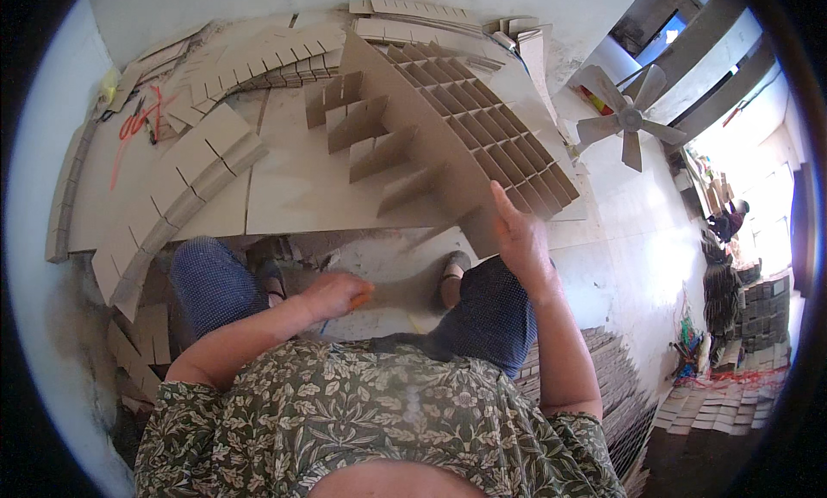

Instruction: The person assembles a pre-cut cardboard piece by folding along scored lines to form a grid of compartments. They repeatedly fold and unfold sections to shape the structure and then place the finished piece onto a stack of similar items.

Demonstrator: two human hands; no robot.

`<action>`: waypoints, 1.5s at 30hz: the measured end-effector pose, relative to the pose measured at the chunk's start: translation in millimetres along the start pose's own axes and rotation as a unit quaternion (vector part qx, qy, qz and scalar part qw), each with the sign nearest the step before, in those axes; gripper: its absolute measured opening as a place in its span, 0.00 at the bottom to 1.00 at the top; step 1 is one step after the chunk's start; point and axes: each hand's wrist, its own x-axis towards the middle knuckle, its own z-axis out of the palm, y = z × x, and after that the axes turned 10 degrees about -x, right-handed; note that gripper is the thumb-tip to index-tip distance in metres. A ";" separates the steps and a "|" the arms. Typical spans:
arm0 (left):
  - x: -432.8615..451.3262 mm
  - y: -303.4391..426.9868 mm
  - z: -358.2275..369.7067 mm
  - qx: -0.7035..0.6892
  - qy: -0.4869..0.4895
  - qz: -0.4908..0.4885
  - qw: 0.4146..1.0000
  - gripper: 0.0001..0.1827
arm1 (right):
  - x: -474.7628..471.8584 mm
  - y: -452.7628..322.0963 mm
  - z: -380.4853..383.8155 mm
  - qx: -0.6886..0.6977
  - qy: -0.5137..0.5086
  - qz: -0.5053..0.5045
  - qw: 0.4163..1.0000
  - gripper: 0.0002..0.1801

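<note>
A cardboard divider grid (483, 126) stands tilted on the worktable, its many square cells facing right. Its long plain side panel (413, 110) faces left, and several slotted cardboard strips (381, 152) stick out from that side. My right hand (524, 243) grips the near end of the grid, partly hiding that corner. Above my lap, apart from the table, my left hand (339, 294) is curled closed. Something orange shows at its fingertips, perhaps a finger cover; I see nothing else in it.
A fanned stack of slotted cardboard strips (187, 184) lies left, overhanging the table's front edge. More strips (278, 55) lie at the back. Scissors with red handles (139, 126) and red cord are far left. A fan (630, 119) stands right; cardboard stacks (581, 375) lie beside me. A person (730, 220) is in the distance.
</note>
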 end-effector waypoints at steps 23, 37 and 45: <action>4.2 20.9 -36.1 -0.061 0.185 0.069 0.978 0.12 | 1.9 -0.6 4.0 -0.016 0.048 -0.011 0.999 0.30; 74.5 19.0 -206.4 0.124 0.485 0.101 0.860 0.12 | -1.3 2.5 -2.4 -0.040 0.038 -0.007 0.998 0.30; 172.1 -5.1 -262.4 0.172 0.284 -0.180 0.926 0.14 | -5.3 5.2 0.5 -0.031 0.056 -0.075 0.995 0.32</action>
